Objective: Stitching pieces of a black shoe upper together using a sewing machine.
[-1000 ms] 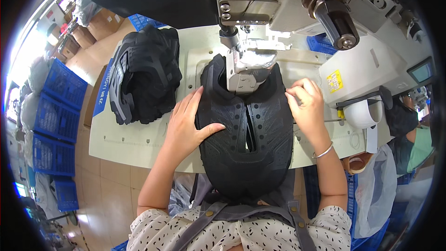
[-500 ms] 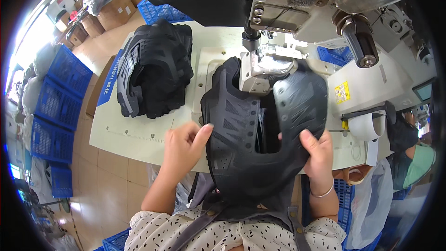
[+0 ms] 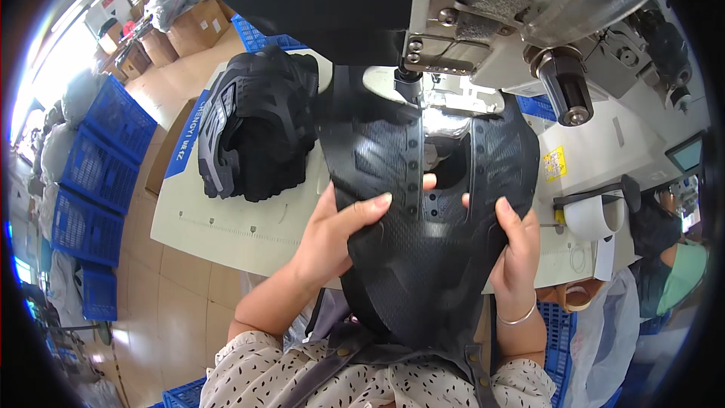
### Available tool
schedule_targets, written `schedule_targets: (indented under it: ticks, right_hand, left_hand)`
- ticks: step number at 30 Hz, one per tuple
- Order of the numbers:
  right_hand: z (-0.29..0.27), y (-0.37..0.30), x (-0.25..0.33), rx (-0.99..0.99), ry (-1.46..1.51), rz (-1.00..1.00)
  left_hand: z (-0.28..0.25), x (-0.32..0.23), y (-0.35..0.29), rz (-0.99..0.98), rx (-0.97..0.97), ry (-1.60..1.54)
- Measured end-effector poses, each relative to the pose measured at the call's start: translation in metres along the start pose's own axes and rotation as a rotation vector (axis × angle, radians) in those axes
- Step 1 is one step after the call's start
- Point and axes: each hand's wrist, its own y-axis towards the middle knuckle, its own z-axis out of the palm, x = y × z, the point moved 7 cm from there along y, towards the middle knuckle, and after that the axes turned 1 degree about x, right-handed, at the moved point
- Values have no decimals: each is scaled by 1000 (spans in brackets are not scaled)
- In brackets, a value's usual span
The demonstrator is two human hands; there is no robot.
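Note:
Both hands hold a black shoe upper [image 3: 423, 264] spread out in front of the sewing machine [image 3: 483, 38]. My left hand [image 3: 332, 230] pinches its left side, thumb on top and fingers beneath. A fingertip shows through the upper's central opening. On the right side, my right hand [image 3: 517, 245] grips the edge the same way, thumb uppermost. Rows of eyelet holes line both sides of the opening. The upper's far part lies around the machine's shiny metal sewing area [image 3: 445, 117]; the needle point cannot be made out.
A stack of black shoe uppers [image 3: 260, 128] sits on the pale table [image 3: 219, 227] to the left. Blue crates [image 3: 94, 174] stand on the floor at the far left. A white cup-like holder [image 3: 593, 215] is at the right, near a plastic bag [image 3: 600, 332].
The upper has turned and now lies squarer to the machine, its opening around the sewing area. My left hand moved right and took hold of its edge; the right hand kept its grip.

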Motion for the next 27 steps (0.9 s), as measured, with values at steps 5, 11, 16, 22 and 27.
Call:
schedule_targets:
  ticks: [5,11,16,22,27]
  right_hand:
    - [1,21,2,99,131,54]
    - [2,15,6,111,-14,-94]
    - [-9,12,10,54,-126,-159]
    - [-10,7,13,64,-201,-177]
    - [-5,-1,12,94,-296,-154]
  left_hand:
    - [2,-10,21,57,-70,70]
    - [-2,-11,23,52,-48,117]
    - [0,-9,25,70,-45,147]
    - [-10,-9,6,129,-196,385]
    - [-16,6,-7,112,-239,527]
